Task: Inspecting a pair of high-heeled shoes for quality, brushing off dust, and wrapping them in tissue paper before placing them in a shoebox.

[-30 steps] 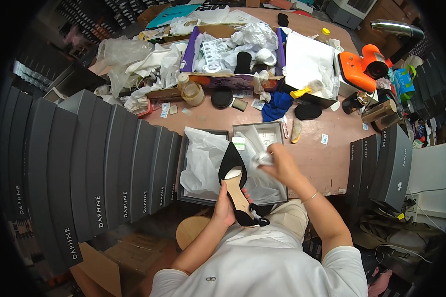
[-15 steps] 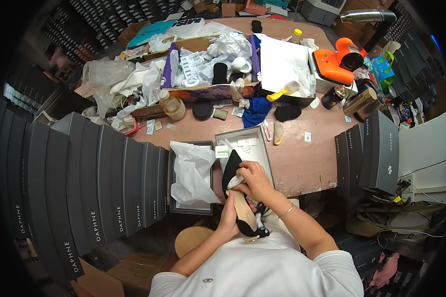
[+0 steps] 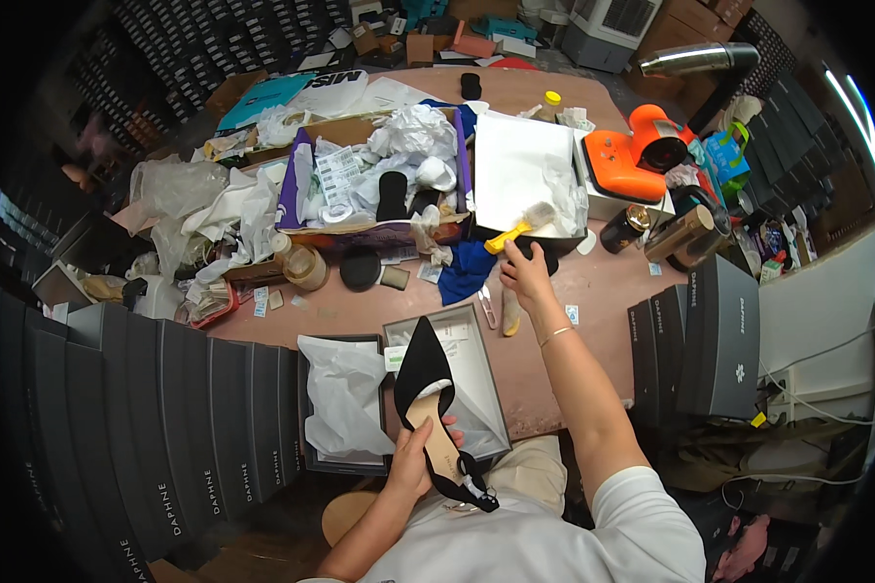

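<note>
While your left grip (image 3: pixel 411 468) holds the black shoe (image 3: pixel 425 377), lower centre, I can't tell if your right grip (image 3: pixel 529 275) holds the upper-centre brush (image 3: pixel 508 237)

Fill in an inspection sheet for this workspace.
Surface: pinkish table, scuffed near its right front edge.
Job's things: black pointed shoe; two open grey trays, white tissue in the left one.
Clutter: purple box of crumpled paper, blue cloth, jar.
Hands: left hand holds the shoe; right hand at the yellow-handled brush, contact unclear.
Cables: pale cable at lower right, off the table.
Surroundings: dark shoeboxes lined up left, more at right.
</note>
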The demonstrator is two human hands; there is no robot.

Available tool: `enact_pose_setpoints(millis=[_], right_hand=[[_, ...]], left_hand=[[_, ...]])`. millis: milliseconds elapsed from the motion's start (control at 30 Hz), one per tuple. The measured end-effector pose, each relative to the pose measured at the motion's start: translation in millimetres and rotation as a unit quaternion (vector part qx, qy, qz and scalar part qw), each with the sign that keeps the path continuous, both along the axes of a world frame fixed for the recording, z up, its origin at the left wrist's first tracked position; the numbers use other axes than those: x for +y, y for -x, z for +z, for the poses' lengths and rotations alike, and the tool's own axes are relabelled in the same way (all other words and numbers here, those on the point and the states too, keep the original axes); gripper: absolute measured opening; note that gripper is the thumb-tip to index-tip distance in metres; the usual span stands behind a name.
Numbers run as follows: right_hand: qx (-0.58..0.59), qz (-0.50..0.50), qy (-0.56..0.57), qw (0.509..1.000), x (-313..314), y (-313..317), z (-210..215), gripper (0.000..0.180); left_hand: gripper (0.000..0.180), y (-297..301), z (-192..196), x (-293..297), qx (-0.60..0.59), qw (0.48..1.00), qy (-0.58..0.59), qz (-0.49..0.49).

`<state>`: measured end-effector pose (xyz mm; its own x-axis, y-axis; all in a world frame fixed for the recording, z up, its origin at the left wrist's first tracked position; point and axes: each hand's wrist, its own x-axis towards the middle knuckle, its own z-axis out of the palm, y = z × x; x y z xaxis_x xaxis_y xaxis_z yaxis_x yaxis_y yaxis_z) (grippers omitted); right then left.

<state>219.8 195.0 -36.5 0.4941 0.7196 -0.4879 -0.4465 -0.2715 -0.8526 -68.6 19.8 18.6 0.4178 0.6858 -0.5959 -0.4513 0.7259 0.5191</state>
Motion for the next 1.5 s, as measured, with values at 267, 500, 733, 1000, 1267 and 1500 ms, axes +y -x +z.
enact_pose_setpoints(millis=[267, 500, 733, 1000, 1267, 1500], right_hand=[[0.181, -0.059, -0.137, 0.972, 7, -5, -55, 0.019], [-0.334, 0.168, -0.183, 0.909, -136, 38, 55, 0.053], [-0.815, 0.324, 0.011, 0.479, -151, 12, 82, 0.047], [-0.721, 0.319, -0.185, 0.587, -172, 41, 95, 0.046], [-0.692, 0.289, -0.112, 0.652, -174, 52, 66, 0.046], [-0.615, 0.257, -0.115, 0.737, -183, 52, 41, 0.04]], left_hand=[[0.03, -9, -7, 10, 0.036, 0.999, 0.002, 0.017], [0.017, -1, -14, 6, 0.087, 0.994, -0.061, 0.016], [0.03, 27, -6, -1, 0.112, 0.983, -0.143, -0.006], [0.011, 56, 29, 3, -0.008, 0.997, -0.046, -0.061], [0.02, 89, 26, 2, -0.201, 0.97, 0.063, -0.123], [0.042, 77, 24, -1, -0.345, 0.925, 0.155, -0.03]])
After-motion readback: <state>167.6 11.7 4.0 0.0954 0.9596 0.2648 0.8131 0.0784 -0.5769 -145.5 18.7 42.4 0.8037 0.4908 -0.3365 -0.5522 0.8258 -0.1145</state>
